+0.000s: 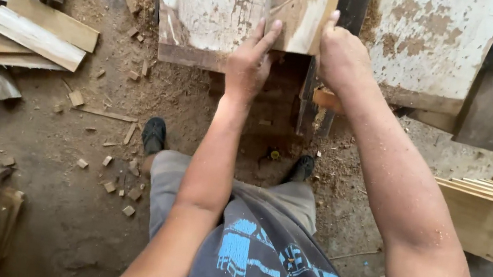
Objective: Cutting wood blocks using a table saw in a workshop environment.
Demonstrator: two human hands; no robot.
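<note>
While the person stands over it, the worktop (pixel 215 2), a large white surface with worn paint and sawdust, fills the upper middle of the frame, and a dark gap divides it from a second white part at the upper right. On it lies a wooden board (pixel 304 6), a pale plank coated with sawdust, that runs from the top edge down to the near edge of the worktop.

As I judge it, the step in hand is the feeding of the board forward along the gap, probably toward a blade that I cannot see. The next move seems to call for a steady, straight push, with both hands kept to the sides of the cutting line.

The left hand (pixel 249 60) is at the centre of the frame. Its fingers (pixel 270 33) are stretched out flat and close together, and they press on the near left corner of the board; they do not grip it. The right hand (pixel 341 58) is just right of it, and its fingers are curled over the right edge of the board, so they hold it from the side. The board lies therefore between the two hands, touching both.

A stack of planks (pixel 492 210) waits at the right edge, loose offcuts (pixel 32 35) lie at the upper left, and small chips are scattered on the floor (pixel 70 209).
</note>
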